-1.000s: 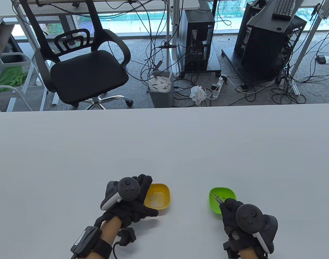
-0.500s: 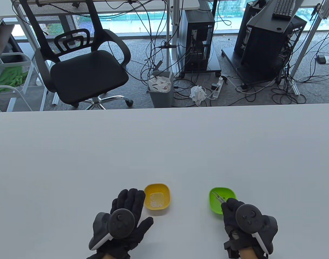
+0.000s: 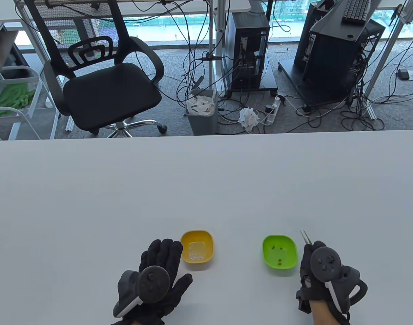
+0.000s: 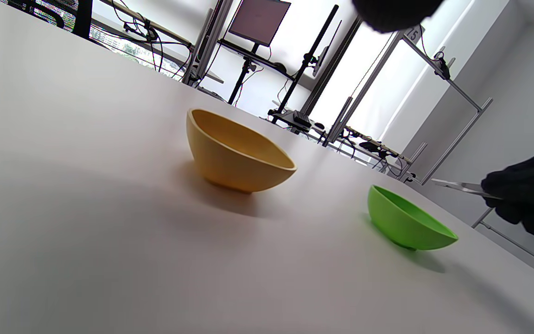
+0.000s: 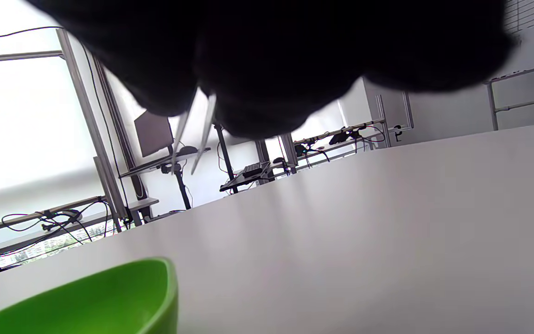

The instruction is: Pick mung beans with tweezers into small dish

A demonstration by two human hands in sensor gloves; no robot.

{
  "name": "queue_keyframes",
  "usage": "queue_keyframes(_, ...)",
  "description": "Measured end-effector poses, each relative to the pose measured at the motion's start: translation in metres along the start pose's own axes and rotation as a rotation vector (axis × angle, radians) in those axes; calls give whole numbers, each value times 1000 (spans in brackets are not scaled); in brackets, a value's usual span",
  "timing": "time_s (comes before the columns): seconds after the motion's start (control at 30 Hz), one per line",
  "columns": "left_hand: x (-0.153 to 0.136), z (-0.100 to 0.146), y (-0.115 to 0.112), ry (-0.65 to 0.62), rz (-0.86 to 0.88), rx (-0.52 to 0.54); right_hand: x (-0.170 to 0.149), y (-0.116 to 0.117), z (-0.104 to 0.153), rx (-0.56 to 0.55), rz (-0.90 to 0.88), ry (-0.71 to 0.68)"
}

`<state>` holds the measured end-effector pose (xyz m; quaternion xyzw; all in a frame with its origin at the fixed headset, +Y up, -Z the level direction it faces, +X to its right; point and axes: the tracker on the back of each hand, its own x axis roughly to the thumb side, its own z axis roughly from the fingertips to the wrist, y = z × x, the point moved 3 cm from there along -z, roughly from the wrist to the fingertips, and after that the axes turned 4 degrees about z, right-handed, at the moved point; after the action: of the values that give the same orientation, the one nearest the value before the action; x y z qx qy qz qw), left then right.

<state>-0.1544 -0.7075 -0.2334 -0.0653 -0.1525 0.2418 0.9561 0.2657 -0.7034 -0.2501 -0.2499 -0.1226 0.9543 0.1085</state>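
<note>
A yellow dish (image 3: 197,250) holds several pale beans. A green dish (image 3: 280,251) holds a few dark mung beans. My left hand (image 3: 165,252) lies flat and open on the table, just left of the yellow dish and not touching it. My right hand (image 3: 310,245) grips metal tweezers (image 3: 306,236) to the right of the green dish, tips pointing away from me. In the right wrist view the tweezers (image 5: 193,134) have their tips slightly apart with nothing between them, above the green dish (image 5: 100,297). The left wrist view shows the yellow dish (image 4: 234,153), the green dish (image 4: 406,222) and the tweezers (image 4: 457,186).
The white table (image 3: 206,182) stretches far beyond the two dishes. Past its far edge are an office chair (image 3: 104,78), a waste bin (image 3: 202,110) and computer towers with cables on the floor.
My right hand has lifted the tweezers out of the green dish and moved right. My left hand let go of the yellow dish and now lies flat beside it.
</note>
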Motion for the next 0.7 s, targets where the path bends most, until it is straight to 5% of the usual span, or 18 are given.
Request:
queue_keyframes(0.33, -2, 1, -3, 6, 12, -11, -22, 46, -16, 94, 211, 78)
queue_keyframes(0.7, -4, 3, -1, 10, 22, 8, -26, 63, -19, 185, 299, 108)
